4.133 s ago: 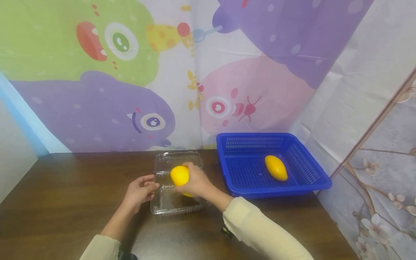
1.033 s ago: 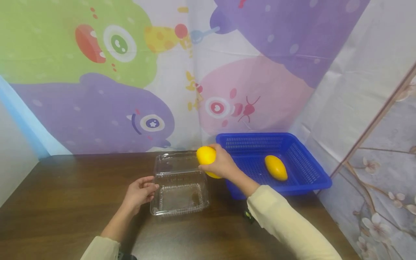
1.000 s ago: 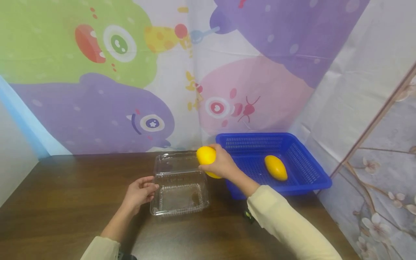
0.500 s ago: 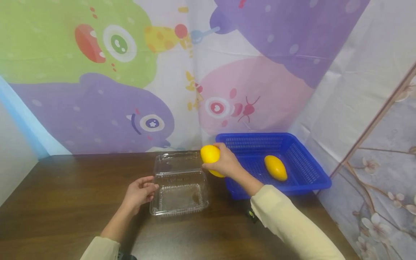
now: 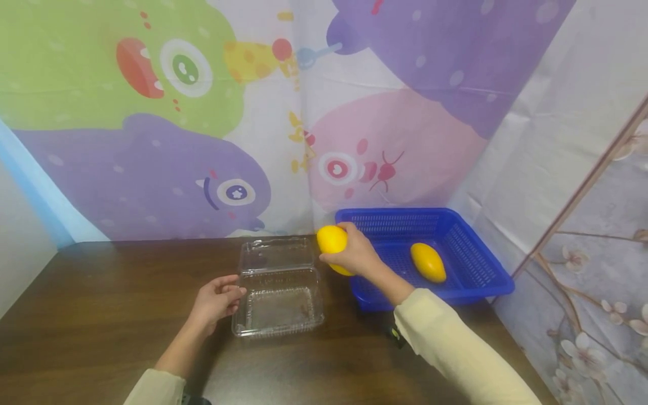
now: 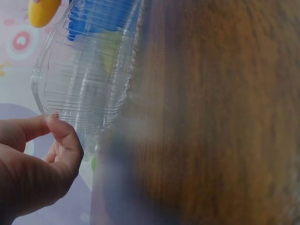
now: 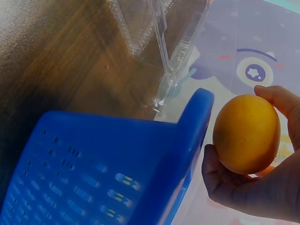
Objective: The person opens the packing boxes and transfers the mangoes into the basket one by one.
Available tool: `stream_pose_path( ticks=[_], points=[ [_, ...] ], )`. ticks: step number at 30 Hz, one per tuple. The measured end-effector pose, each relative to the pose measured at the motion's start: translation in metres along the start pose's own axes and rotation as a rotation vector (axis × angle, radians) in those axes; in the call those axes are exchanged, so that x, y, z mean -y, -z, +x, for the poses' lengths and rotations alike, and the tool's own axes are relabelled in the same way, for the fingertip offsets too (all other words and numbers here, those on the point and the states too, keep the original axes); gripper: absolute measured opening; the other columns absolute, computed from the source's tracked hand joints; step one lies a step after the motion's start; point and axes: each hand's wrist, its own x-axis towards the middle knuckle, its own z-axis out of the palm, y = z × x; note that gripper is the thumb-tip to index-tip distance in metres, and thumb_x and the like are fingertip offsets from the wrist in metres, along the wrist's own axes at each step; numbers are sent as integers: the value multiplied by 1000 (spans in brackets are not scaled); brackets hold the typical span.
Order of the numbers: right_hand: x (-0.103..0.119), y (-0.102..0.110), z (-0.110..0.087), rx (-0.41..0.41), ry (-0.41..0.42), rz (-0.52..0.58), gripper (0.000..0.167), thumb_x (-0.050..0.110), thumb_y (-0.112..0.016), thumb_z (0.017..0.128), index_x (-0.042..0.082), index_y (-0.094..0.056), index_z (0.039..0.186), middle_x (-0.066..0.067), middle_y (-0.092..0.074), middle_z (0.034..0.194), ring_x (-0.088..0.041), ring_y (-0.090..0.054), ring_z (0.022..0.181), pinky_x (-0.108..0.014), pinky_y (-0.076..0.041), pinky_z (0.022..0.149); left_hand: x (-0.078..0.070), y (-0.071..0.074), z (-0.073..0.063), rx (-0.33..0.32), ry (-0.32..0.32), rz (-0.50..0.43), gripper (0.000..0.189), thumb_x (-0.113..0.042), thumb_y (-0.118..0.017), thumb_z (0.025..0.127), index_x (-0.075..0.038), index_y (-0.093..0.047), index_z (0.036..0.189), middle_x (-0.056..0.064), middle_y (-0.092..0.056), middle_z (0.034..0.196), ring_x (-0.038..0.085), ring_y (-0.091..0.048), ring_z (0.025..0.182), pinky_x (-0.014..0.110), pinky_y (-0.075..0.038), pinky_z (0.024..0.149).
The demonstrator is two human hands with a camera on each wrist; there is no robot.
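My right hand (image 5: pixel 356 253) grips a yellow mango (image 5: pixel 332 239), held up between the clear container and the basket's near left corner. In the right wrist view, thumb and fingers curl round the mango (image 7: pixel 246 134). My left hand (image 5: pixel 215 301) pinches the left rim of the clear plastic clamshell container (image 5: pixel 280 306); thumb and forefinger meet on that rim in the left wrist view. The container lies with its lid (image 5: pixel 275 256) folded back, and nothing lies inside it. Another yellow mango (image 5: pixel 428 262) lies in the blue basket (image 5: pixel 425 212).
Everything stands on a dark brown wooden table (image 5: pixel 116 304). A cartoon-print sheet (image 5: pixel 283 112) hangs behind it, and a flowered panel (image 5: pixel 597 281) rises at the right. The basket's near left wall is close to my right forearm.
My right hand took the mango from over the container up and right to the basket's edge, then drifted slightly further right. My left hand stayed on the container's rim.
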Motion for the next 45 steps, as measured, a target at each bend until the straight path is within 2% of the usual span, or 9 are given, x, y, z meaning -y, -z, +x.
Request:
stream_pose_path(
  ticks=[45],
  points=[
    [-32, 20, 0, -36, -85, -23, 83, 32, -78, 71, 6, -35, 137, -19, -51, 129, -32, -54, 105, -47, -50, 88, -1, -1, -1, -8, -6, 21, 52, -7, -61, 88, 5, -40, 134, -3, -55, 87, 7, -54, 68, 19, -53, 62]
  ],
)
